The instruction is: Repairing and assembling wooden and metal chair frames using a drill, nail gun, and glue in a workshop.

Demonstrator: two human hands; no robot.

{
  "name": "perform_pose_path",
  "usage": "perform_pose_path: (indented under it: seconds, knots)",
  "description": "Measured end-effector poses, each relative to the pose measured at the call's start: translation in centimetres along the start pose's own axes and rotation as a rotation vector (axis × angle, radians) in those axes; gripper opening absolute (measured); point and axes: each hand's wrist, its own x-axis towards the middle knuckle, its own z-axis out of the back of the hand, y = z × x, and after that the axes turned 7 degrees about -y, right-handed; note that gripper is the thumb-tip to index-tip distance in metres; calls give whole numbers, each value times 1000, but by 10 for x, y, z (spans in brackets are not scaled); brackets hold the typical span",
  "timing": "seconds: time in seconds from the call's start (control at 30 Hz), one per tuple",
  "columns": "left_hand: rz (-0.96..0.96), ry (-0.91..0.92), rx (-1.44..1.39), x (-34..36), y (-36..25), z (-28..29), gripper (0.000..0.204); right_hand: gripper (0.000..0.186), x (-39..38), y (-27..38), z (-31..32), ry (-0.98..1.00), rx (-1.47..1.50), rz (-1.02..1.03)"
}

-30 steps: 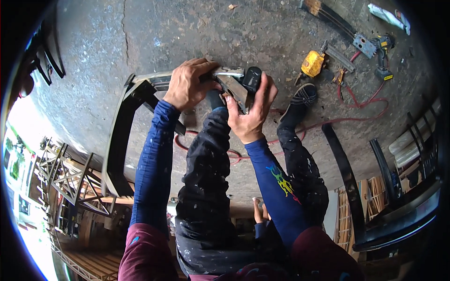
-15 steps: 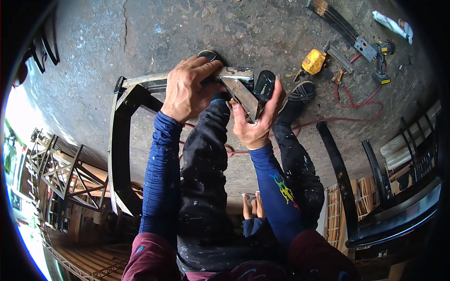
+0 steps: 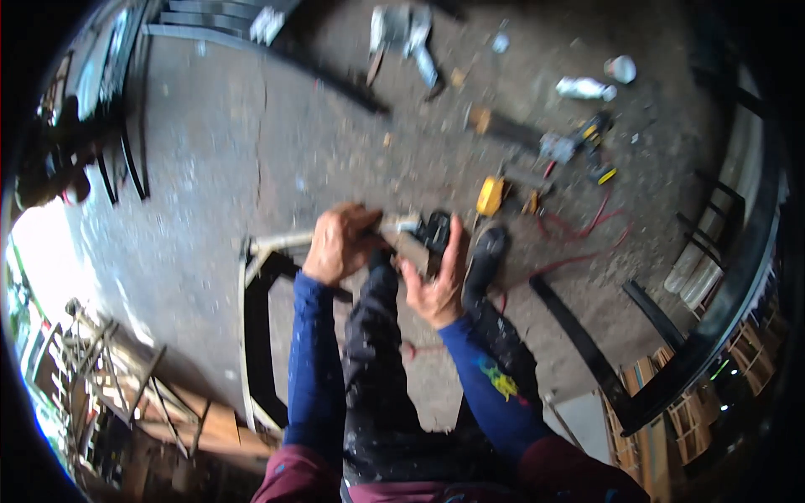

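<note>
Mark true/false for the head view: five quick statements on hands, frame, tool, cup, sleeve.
1. The left hand is on the upper bar of the dark frame. True.
2. The right hand lies flat on the floor. False: it is at the black piece near the bar's end.
3. The yellow tool is left of both hands. False: it lies on the floor to their right.
4. The white cup is farther out than the yellow tool. True.
5. The right sleeve is plain. False: it has a coloured pattern.

Arms (image 3: 314, 360) extended forward; left grip (image 3: 340, 243) curled, knuckles up; right grip (image 3: 438, 295) with thumb (image 3: 411, 281) spread from fingers (image 3: 455, 247).
</note>
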Motion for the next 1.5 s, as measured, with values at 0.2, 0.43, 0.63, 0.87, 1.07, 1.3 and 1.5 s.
perform_pose_path:
  seconds: [0.2, 0.43, 0.63, 0.87, 1.07, 1.3, 1.5]
  knots:
    - [-5, 162, 86, 62, -126, 73, 34, 98, 58, 91, 55, -78, 28, 56]
    - [-364, 297, 300, 209, -233, 127, 46, 94, 175, 153, 94, -345, 158, 55]
    - [-419, 429, 417, 387, -304, 73, 43, 91, 322, 132, 163, -541, 100, 12]
    - [-313, 547, 493, 517, -358, 47, 38, 92, 458, 109, 203, -499, -15, -40]
    - [-196, 577, 361, 618, -360, 39, 35, 80, 564, 103, 226, -411, -39, -99]
    - [-191, 677, 508, 731, -349, 18, 44, 78, 673, 57, 212, -246, 77, -294]
    - [-170, 856, 615, 797, -326, 4, 49, 76, 721, 30, 187, -234, 124, -354]
